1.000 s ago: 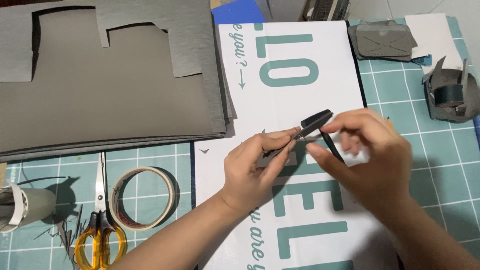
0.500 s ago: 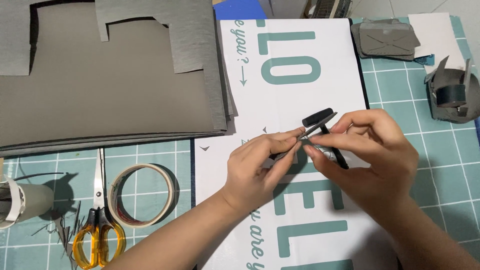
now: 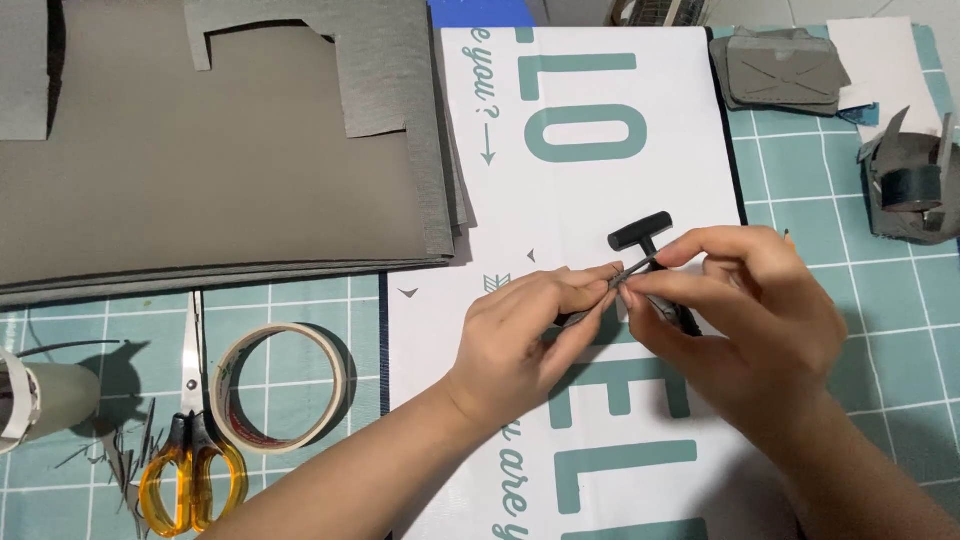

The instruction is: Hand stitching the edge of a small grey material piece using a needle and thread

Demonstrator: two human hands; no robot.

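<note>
Right now both hands meet over the white sheet with teal letters [image 3: 590, 210], a little toward 4 o'clock from the middle of the view. The left hand [image 3: 530, 335] pinches the thin stem of a small dark T-shaped piece [image 3: 640, 238] between its thumb and its fingers. The right hand [image 3: 745, 310] closes on the same stem from the 3 o'clock side, and the fingertips of the two hands touch each other. The flat bar of the piece stands out above the fingers toward 12 o'clock, a little tilted.

On the green cutting mat [image 3: 830, 190] that covers the surface, a roll of tape [image 3: 282, 385] lies at about 8 o'clock, and scissors with yellow handles [image 3: 190, 450] lie just beside it at its 9 o'clock. A stack of grey sheets [image 3: 220, 160] fills the area at 10 o'clock. At 2 o'clock there are flat grey cut shapes [image 3: 780, 70], and a folded dark grey form [image 3: 908, 185] stands at 3 o'clock, well apart from the hands.
</note>
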